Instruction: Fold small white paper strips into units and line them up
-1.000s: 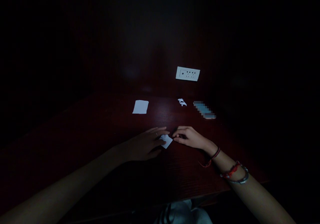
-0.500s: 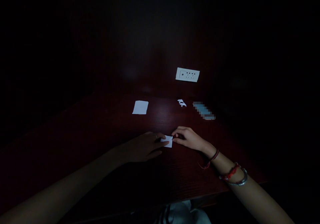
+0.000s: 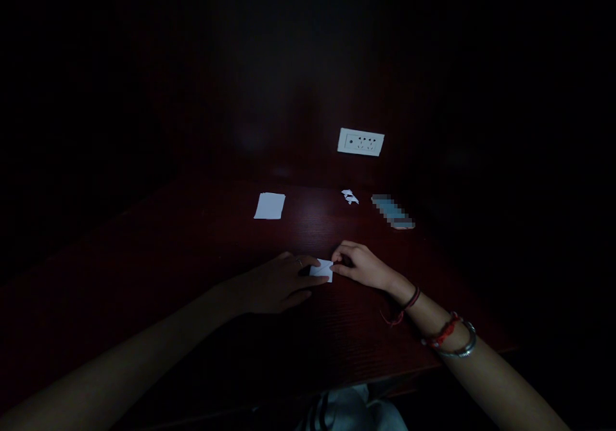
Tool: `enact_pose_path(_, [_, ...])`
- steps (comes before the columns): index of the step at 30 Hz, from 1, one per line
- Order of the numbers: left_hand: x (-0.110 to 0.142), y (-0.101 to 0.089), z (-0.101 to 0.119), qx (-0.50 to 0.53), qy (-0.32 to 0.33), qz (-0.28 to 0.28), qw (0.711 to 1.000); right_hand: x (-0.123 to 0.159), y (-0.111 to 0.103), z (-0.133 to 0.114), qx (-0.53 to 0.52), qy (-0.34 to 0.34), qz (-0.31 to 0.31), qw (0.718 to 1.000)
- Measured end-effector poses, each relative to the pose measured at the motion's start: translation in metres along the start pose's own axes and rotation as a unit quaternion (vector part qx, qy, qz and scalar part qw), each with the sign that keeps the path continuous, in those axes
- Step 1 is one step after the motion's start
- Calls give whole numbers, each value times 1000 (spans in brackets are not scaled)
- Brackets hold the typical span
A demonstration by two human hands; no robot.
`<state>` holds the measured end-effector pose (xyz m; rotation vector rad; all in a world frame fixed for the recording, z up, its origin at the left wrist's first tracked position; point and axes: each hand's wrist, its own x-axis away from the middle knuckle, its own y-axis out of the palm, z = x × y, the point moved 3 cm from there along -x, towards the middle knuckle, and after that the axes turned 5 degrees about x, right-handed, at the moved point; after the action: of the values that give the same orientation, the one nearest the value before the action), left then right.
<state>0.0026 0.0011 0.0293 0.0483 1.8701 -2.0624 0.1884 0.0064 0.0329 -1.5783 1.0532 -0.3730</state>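
A small folded square of white paper (image 3: 325, 269) lies on the dark red table, a diagonal crease or flap edge running across it. My left hand (image 3: 279, 283) reaches over it from the left, fingers stretched out and apart, two fingertips resting on the paper. A ring shows on one of its fingers. From the right, my right hand (image 3: 360, 265) has its fingers curled, with thumb and forefinger closed at the paper's right edge. Its other fingers are partly hidden behind the thumb and forefinger.
Farther back lies a stack of white paper sheets (image 3: 269, 206). Small folded white paper pieces (image 3: 350, 197) sit to its right, beside a phone (image 3: 393, 211) with a blurred screen. A socket panel (image 3: 360, 142) is on the dark wall behind the table (image 3: 216, 232).
The folded paper has turned from a diamond position to lie square to me. My left fingertips have shifted slightly right across it; my right hand has stayed at its right edge.
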Motion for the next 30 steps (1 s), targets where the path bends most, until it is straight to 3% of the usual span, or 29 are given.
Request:
enact_pose_path(11, [0,4,-2,-7,-2,-4,1000,-2,1,-1,-67,35,1,997])
enact_pose_path(19, [-1,4,-1,-26,-6,-24,999,-1,0,0,-28,43,0,999])
enact_pose_path(30, [0,7,-4,-20,2,-8,1000,0,4,4,-24,59,-15,998])
